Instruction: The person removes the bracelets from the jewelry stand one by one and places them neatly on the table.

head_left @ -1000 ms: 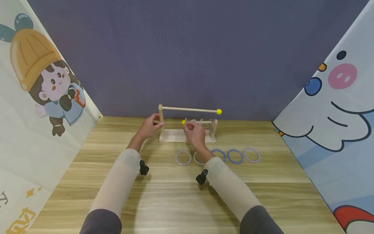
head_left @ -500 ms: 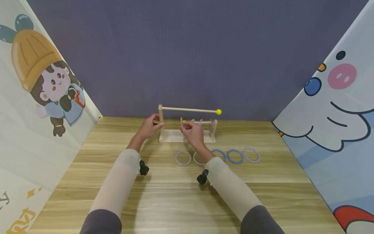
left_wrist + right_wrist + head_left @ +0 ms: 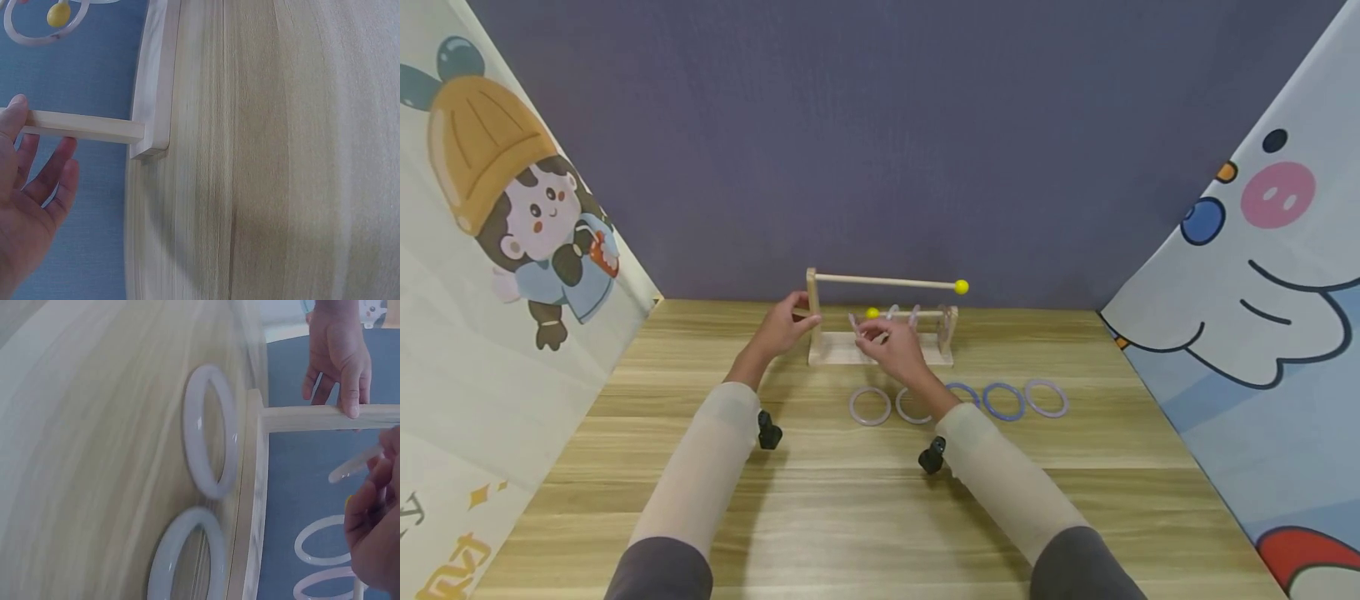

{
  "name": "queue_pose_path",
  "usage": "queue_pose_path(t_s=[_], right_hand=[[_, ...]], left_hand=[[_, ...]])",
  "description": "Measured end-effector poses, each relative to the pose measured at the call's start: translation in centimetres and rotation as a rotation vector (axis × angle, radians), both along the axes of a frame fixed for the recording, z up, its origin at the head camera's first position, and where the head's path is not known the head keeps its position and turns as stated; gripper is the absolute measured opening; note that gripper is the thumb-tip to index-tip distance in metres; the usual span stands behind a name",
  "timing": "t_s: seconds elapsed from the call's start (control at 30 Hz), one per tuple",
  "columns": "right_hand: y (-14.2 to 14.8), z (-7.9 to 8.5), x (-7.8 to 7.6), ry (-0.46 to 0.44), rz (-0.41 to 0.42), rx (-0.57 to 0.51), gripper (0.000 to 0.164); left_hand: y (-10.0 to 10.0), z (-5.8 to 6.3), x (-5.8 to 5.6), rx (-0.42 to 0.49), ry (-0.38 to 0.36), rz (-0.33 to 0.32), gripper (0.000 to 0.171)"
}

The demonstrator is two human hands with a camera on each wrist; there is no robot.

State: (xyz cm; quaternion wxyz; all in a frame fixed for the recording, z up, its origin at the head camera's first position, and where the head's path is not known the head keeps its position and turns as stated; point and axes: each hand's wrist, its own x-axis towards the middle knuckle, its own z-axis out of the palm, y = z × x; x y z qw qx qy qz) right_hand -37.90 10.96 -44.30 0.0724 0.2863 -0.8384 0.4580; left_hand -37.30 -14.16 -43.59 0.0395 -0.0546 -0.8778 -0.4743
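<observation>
A wooden stand (image 3: 842,350) has two posts, each carrying a rod tipped with a yellow ball. My left hand (image 3: 781,327) grips its tall left post (image 3: 94,125) between thumb and fingers. With thumb and fingertips, my right hand (image 3: 895,350) pinches a pale translucent ring (image 3: 853,321), just left of the lower rod's yellow ball (image 3: 872,313). In the right wrist view the pinched ring (image 3: 353,467) is tilted and partly hidden by the fingers. Several similar rings, among them a pale ring (image 3: 914,315), hang on the lower rod. The upper rod (image 3: 887,281) bears no ring.
On the wooden table (image 3: 820,500), a row of rings lies in front of the stand: a pinkish ring (image 3: 870,407), a whitish ring (image 3: 913,408), two blue ones and a lilac ring (image 3: 1047,398). My right forearm covers part of the row. A dark panel (image 3: 880,150) stands close behind.
My right hand has moved left along the lower rod, bringing the pinched ring past the yellow ball and off the rod's end. The left hand keeps its grip on the post.
</observation>
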Motion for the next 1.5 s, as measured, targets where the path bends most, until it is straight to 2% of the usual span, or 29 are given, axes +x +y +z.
queue_pose_path(t_s=[0.27, 0.93, 1.13, 1.5], right_hand=[[1.2, -0.4, 0.3, 0.063, 0.136, 0.102, 0.016], [3.7, -0.4, 1.8, 0.211, 0.508, 0.261, 0.011], [4.6, -0.5, 2.4, 0.166, 0.573, 0.32, 0.011], [5.7, -0.8, 3.9, 0.068, 0.727, 0.361, 0.011]], left_hand=[[-0.1, -0.1, -0.1, -0.003, 0.025, 0.005, 0.046], [0.0, -0.1, 0.1, -0.021, 0.001, 0.005, 0.047], [0.0, 0.1, 0.2, -0.025, -0.01, 0.001, 0.048], [-0.1, 0.2, 0.0, -0.021, -0.007, -0.001, 0.048]])
